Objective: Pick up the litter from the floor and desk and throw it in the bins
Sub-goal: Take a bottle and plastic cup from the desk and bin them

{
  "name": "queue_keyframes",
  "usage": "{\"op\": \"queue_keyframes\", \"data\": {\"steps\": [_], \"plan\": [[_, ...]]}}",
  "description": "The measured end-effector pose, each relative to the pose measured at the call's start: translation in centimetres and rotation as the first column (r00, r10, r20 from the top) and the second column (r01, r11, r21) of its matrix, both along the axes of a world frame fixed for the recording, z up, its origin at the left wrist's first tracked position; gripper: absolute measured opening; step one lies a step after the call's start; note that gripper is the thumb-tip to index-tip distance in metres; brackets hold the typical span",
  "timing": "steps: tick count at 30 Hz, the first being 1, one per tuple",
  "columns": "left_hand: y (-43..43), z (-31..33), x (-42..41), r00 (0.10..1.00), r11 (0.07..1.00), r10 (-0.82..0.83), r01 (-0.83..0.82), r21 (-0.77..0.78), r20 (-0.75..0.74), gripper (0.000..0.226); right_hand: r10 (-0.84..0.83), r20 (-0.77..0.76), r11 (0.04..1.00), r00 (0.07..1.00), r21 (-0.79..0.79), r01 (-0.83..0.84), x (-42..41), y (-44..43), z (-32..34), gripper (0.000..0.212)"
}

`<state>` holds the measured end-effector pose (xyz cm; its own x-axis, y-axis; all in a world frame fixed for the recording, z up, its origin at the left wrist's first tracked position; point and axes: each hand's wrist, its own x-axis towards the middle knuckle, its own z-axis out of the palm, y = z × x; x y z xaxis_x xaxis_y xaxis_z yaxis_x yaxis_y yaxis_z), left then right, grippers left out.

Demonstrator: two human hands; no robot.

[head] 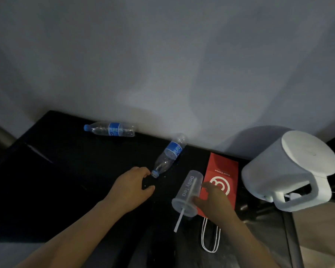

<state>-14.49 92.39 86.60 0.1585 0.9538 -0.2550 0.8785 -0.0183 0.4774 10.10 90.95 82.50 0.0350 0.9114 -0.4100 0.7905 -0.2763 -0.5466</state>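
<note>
While the right grip (213, 200) curls round the tipped plastic cup (188, 192), lower centre, presumably to lift it off the worktop (66, 171), the left grip (132, 187), spread and empty, lies just beside the cap of the nearer bottle (169, 154), mid-frame.

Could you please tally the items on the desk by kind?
Bottles: 2
Cup: 1
Bag: 1
Kettle: 1
Total: 5
</note>
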Motion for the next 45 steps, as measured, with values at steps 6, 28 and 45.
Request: {"op": "queue_keyframes", "data": {"steps": [6,28,45], "plan": [[4.0,-4.7,0.5,1.0,0.999,0.015,-0.015,-0.041,0.013,0.033,-0.081,0.007,0.996,0.997,-0.047,0.081,-2.1,3.2,-4.0,0.072],[14.6,-12.2,6.1,0.981,0.955,0.183,-0.194,-0.223,-0.071,0.063,-0.235,-0.165,0.971,0.958,0.004,0.239,-3.6,5.0,-10.4,0.1],[8.4,-10.0,2.7,0.952,0.949,0.279,-0.254,-0.187,0.122,0.054,-0.243,-0.258,0.967,0.935,0.012,0.254,-2.3,4.9,-8.7,0.102]]}}
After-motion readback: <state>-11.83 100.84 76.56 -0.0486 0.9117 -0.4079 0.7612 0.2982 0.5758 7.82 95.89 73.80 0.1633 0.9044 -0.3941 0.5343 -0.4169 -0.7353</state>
